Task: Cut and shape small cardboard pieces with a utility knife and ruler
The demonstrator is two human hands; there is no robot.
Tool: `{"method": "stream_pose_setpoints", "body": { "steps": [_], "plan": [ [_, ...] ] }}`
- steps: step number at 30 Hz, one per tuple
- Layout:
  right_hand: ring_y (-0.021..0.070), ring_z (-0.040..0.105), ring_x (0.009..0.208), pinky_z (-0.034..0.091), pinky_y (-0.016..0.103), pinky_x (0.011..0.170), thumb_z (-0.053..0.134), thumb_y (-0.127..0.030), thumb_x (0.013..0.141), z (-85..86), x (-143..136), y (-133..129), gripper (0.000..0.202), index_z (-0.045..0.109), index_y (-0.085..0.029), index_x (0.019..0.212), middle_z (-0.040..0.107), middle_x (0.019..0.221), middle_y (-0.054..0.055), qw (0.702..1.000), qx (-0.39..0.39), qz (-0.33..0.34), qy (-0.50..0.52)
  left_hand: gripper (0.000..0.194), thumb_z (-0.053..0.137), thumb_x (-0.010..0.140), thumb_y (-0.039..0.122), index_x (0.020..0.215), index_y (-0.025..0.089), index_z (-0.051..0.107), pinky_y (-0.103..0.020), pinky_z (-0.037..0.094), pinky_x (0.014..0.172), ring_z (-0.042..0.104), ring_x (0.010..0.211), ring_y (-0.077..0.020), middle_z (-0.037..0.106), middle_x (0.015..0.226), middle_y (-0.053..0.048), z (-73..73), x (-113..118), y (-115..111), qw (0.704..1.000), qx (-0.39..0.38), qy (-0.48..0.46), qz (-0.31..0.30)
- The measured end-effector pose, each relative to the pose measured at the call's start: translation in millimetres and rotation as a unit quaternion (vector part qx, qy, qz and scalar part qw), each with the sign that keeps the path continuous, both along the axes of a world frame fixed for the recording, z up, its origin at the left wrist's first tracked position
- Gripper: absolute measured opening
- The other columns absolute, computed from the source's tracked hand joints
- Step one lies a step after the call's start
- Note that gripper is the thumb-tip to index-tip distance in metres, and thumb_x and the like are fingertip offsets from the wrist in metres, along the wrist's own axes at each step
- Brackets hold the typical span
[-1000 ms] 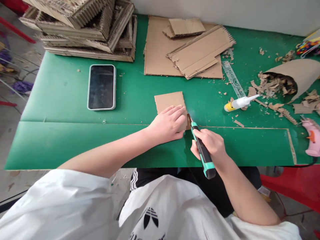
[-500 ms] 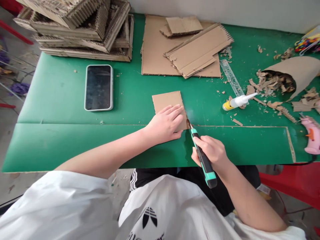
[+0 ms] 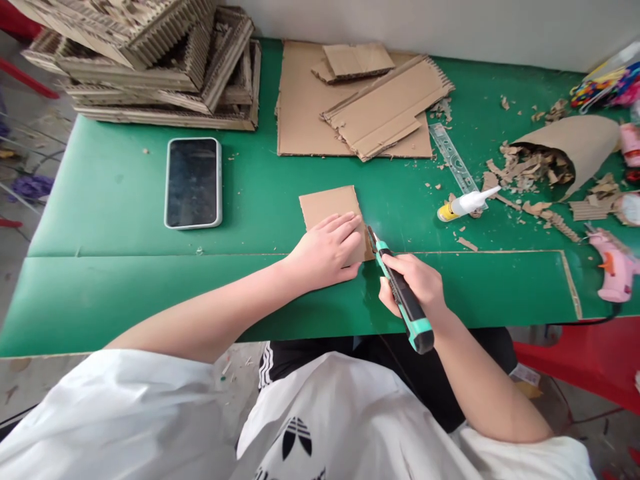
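A small square of brown cardboard lies on the green table, partly covered by my left hand. That hand rests flat on it with the fingers stretched out. My right hand is wrapped round a black and teal utility knife. The knife slants up to the left, its blade close to the right edge of the cardboard square; whether the tip touches the edge I cannot tell.
A phone lies at left, before stacked cardboard frames. Cardboard sheets lie at the back. At right are a clear ruler, a glue bottle, a cone of scraps and a pink glue gun.
The knife in my right hand has shifted slightly up and left along the cardboard's right edge. My left hand stays on the cardboard. The whole view has shifted a little.
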State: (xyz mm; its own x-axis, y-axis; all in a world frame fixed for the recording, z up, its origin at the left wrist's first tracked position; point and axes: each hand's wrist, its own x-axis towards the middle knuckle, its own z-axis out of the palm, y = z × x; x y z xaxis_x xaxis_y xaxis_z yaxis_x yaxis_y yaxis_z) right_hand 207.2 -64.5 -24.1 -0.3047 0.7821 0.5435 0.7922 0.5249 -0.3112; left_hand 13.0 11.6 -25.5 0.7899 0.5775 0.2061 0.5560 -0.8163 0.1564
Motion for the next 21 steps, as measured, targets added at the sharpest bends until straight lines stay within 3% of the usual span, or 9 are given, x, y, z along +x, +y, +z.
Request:
{"method": "stream_pose_setpoints", "body": {
  "steps": [5,14,21],
  "plan": [
    [0.0144,0.065,0.068,0.056,0.026,0.063,0.056,-0.017,0.074,-0.9,-2,3,0.037,0.054,-0.017,0.112,0.067,0.08,0.003,1.0,0.003,0.003,-0.005,0.037,0.053,0.081,0.036,0.102,0.006,0.06,-0.043,0.043,0.104,0.052,0.122,-0.0316,0.056,0.128,-0.02,-1.2,0,0,1.0,0.014,-0.01,-0.005],
    [0.0128,0.053,0.051,0.047,0.025,0.049,0.053,-0.016,0.071,21.7,-10,20,0.023,0.059,-0.011,0.092,0.058,0.06,0.001,0.993,0.038,0.071,-0.082,0.036,0.054,0.081,0.032,0.107,0.009,0.059,-0.043,0.042,0.104,0.05,0.124,-0.0303,0.055,0.13,-0.018,-3.2,-1,0,1.0,0.008,-0.017,-0.001],
    [0.0123,0.05,0.049,0.044,0.024,0.047,0.051,-0.014,0.069,23.1,-12,20,0.021,0.058,-0.012,0.089,0.054,0.057,0.0,0.993,0.047,0.071,-0.08,0.034,0.054,0.081,0.033,0.105,0.01,0.059,-0.043,0.042,0.104,0.049,0.125,-0.0297,0.054,0.132,-0.017,-1.7,0,-1,1.0,-0.002,-0.008,0.009]
  ]
}}
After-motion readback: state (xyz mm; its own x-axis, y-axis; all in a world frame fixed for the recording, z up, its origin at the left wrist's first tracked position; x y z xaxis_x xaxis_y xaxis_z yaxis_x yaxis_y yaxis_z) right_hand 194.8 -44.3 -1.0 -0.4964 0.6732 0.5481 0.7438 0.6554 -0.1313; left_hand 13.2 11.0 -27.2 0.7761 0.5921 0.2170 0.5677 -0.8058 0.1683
